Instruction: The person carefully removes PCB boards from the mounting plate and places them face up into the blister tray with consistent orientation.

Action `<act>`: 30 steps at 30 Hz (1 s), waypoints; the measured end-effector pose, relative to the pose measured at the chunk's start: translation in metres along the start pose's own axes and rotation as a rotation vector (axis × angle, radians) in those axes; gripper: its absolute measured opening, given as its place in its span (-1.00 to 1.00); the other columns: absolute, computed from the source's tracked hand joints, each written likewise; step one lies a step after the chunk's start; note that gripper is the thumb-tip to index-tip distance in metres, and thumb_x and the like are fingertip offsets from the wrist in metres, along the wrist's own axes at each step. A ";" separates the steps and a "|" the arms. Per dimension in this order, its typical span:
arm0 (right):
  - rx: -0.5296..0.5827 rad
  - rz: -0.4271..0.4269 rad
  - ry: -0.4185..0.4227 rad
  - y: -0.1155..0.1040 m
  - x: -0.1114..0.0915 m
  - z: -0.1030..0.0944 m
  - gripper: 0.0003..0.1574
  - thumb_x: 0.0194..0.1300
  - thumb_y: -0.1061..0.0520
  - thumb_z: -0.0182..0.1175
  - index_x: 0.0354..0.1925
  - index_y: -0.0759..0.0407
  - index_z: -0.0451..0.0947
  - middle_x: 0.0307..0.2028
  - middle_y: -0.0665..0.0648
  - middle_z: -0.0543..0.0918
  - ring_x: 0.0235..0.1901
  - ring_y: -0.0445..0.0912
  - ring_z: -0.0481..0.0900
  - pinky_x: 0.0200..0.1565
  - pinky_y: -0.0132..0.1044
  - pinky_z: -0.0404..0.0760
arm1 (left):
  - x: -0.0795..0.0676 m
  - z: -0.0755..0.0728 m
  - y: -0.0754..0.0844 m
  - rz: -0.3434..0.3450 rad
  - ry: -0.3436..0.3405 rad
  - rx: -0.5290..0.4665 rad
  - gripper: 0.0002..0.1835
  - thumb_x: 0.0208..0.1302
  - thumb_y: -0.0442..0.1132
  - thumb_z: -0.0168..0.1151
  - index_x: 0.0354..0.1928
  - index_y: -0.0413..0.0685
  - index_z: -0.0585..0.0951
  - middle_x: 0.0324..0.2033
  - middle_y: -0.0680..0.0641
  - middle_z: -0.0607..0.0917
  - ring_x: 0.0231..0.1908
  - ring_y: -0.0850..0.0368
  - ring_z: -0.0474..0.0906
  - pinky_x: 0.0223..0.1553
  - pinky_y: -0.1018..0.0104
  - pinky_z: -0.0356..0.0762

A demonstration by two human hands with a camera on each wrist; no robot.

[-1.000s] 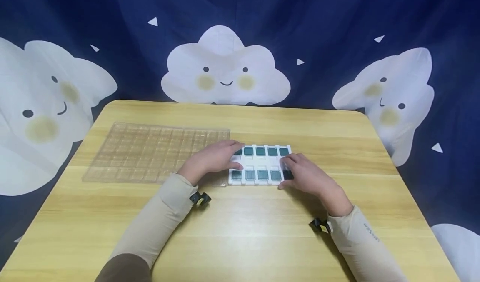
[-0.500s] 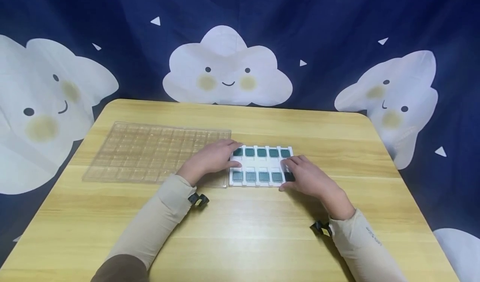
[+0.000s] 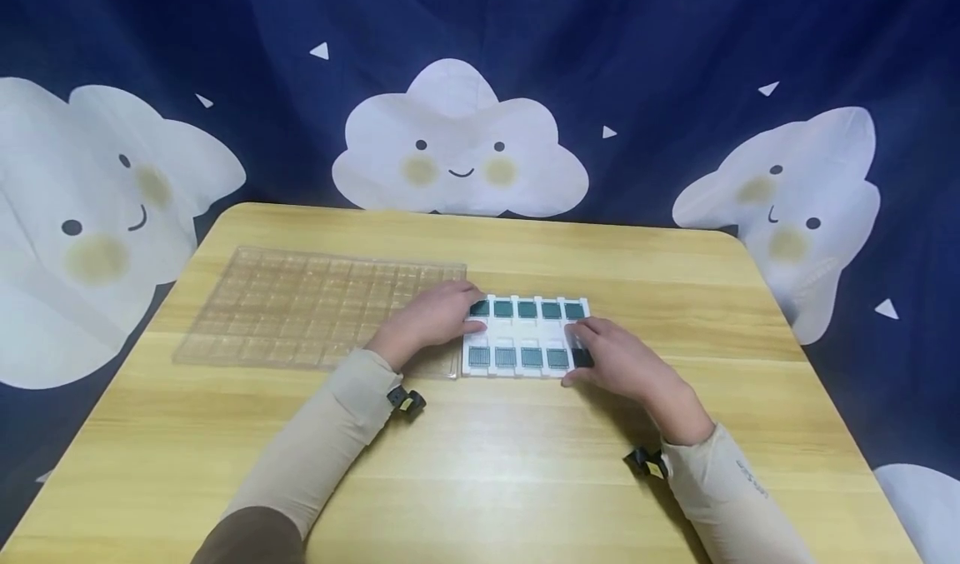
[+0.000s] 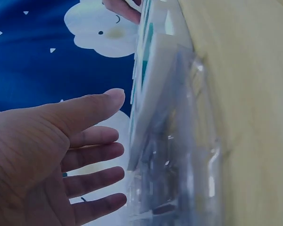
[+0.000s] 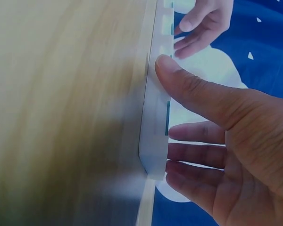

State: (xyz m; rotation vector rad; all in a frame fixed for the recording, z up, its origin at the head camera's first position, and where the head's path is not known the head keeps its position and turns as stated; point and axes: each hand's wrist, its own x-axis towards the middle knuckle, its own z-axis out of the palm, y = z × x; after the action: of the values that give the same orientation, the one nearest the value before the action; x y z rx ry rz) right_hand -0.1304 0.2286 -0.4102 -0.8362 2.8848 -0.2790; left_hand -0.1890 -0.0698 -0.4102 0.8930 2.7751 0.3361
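A white tray point(image 3: 517, 331) lies on the table beside the clear tray, bearing two rows of green, square, chip-like pieces point(image 3: 532, 357). My left hand point(image 3: 435, 314) is over the tray's left end. In the left wrist view its fingers point(image 4: 96, 182) and thumb are loosely extended and spread, close to the white edge. My right hand point(image 3: 622, 356) is at the tray's right end, partly covering a dark piece there. In the right wrist view the thumb point(image 5: 193, 87) rests against the front side, and the nearly straight fingertips point(image 5: 175, 133) touch the upper edge.
A large clear plastic tray point(image 3: 285, 306) with many square compartments lies left of the white tray, edge to edge with it. Both stand on a wooden table point(image 3: 480, 464). A dark blue cloth point(image 3: 645, 31) with cloud prints hangs behind the table.
The head view shifts slightly, so everything appears a little lower and to the right. Hands and trays keep the same places relative to each other.
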 end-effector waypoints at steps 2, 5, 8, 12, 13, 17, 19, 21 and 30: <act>0.004 0.001 -0.005 0.000 0.000 0.001 0.03 -0.03 -0.21 0.51 0.23 0.38 0.44 0.14 0.36 0.50 0.13 0.22 0.47 0.21 0.08 0.43 | 0.001 0.003 0.000 0.000 0.007 -0.004 -0.38 0.35 0.05 0.23 0.29 -0.20 0.46 0.25 -0.21 0.48 0.26 -0.12 0.38 0.33 0.05 0.27; 0.008 0.002 -0.011 0.000 -0.001 0.002 0.04 -0.03 -0.21 0.51 0.24 0.39 0.44 0.15 0.37 0.49 0.15 0.24 0.46 0.22 0.09 0.42 | 0.003 0.007 -0.001 -0.001 0.019 -0.011 -0.43 0.36 0.01 0.21 0.28 -0.19 0.48 0.23 -0.21 0.50 0.25 -0.12 0.38 0.33 0.05 0.27; 0.011 0.012 -0.020 -0.001 -0.002 0.003 0.05 -0.02 -0.21 0.51 0.25 0.39 0.43 0.16 0.37 0.49 0.16 0.24 0.45 0.23 0.09 0.41 | 0.005 0.010 -0.002 -0.003 0.025 -0.012 -0.45 0.36 0.00 0.21 0.27 -0.17 0.49 0.22 -0.20 0.50 0.27 -0.12 0.37 0.36 0.04 0.21; 0.015 0.010 -0.021 0.000 -0.004 0.004 0.05 -0.02 -0.21 0.51 0.25 0.38 0.43 0.16 0.38 0.48 0.16 0.24 0.45 0.23 0.09 0.42 | 0.008 0.014 -0.002 -0.016 0.025 -0.011 -0.46 0.35 0.00 0.23 0.26 -0.14 0.51 0.23 -0.18 0.51 0.29 -0.12 0.34 0.40 0.03 0.11; 0.016 0.007 -0.018 0.000 -0.004 0.005 0.05 -0.03 -0.21 0.51 0.25 0.38 0.44 0.16 0.38 0.49 0.16 0.24 0.45 0.23 0.09 0.42 | 0.009 0.015 -0.002 -0.021 0.027 -0.012 -0.47 0.35 0.00 0.24 0.25 -0.13 0.51 0.23 -0.17 0.51 0.30 -0.11 0.33 0.41 0.03 0.08; 0.021 -0.006 0.003 0.001 -0.005 0.005 0.04 -0.04 -0.20 0.52 0.23 0.39 0.45 0.15 0.39 0.49 0.15 0.25 0.45 0.22 0.10 0.42 | 0.012 0.016 -0.002 -0.035 0.034 -0.016 -0.50 0.34 -0.03 0.26 0.23 -0.11 0.53 0.23 -0.16 0.51 0.31 -0.11 0.32 0.43 0.02 0.04; 0.020 -0.010 0.009 0.001 -0.006 0.005 0.04 -0.04 -0.19 0.52 0.23 0.40 0.45 0.15 0.39 0.49 0.15 0.26 0.45 0.22 0.10 0.42 | 0.013 0.015 -0.002 -0.032 0.037 -0.015 -0.51 0.33 -0.04 0.27 0.22 -0.11 0.54 0.22 -0.16 0.52 0.31 -0.11 0.32 0.43 0.02 0.03; 0.018 -0.007 0.008 0.001 -0.005 0.004 0.04 -0.03 -0.20 0.52 0.24 0.40 0.44 0.15 0.39 0.49 0.16 0.25 0.45 0.23 0.09 0.42 | 0.014 0.014 -0.002 -0.030 0.040 -0.013 -0.52 0.33 -0.05 0.27 0.21 -0.11 0.55 0.21 -0.15 0.52 0.29 -0.10 0.34 0.42 0.02 0.06; 0.015 -0.016 0.017 0.002 -0.001 0.000 0.04 -0.03 -0.19 0.52 0.24 0.40 0.44 0.14 0.38 0.50 0.15 0.25 0.46 0.22 0.09 0.42 | 0.015 0.006 -0.004 -0.055 0.069 -0.050 -0.54 0.31 -0.08 0.30 0.19 -0.11 0.57 0.18 -0.15 0.55 0.25 -0.10 0.39 0.32 0.04 0.29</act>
State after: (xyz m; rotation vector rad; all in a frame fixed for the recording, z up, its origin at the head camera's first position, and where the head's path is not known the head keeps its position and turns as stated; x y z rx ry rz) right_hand -0.1305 0.2308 -0.4108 -0.8585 2.8894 -0.3107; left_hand -0.2016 -0.0630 -0.4185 0.8067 2.8338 0.4329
